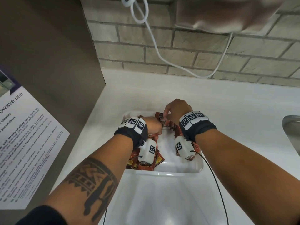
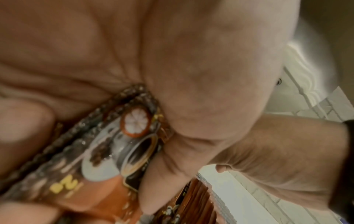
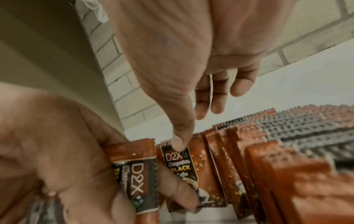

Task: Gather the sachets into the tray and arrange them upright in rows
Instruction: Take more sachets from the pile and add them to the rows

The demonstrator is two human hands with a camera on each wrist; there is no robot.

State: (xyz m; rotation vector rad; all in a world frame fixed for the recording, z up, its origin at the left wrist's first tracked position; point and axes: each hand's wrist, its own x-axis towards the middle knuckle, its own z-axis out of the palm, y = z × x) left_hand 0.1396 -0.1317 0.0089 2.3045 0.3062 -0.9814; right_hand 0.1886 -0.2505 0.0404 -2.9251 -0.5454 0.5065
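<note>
A white tray (image 1: 178, 173) sits on the counter. Brown and orange coffee sachets stand in a row (image 1: 168, 123) along its far right side, the row (image 3: 268, 151) leaning together in the right wrist view. Loose sachets (image 1: 159, 159) lie in a heap at the tray's near left. My left hand (image 1: 154, 125) grips a small bunch of sachets (image 2: 114, 151) in its palm, one label (image 3: 138, 178) facing out. My right hand (image 1: 174, 111) is over the row's far end, its thumb (image 3: 179, 142) on the top of the front upright sachet (image 3: 191, 174). The finger behind that sachet is hidden.
A steel sink (image 1: 292, 132) cuts into the counter at the right. A white cable (image 1: 162, 57) hangs down the brick wall behind. A cabinet side with a printed notice (image 1: 24, 143) closes off the left. Bare counter (image 1: 227, 103) lies right of the tray.
</note>
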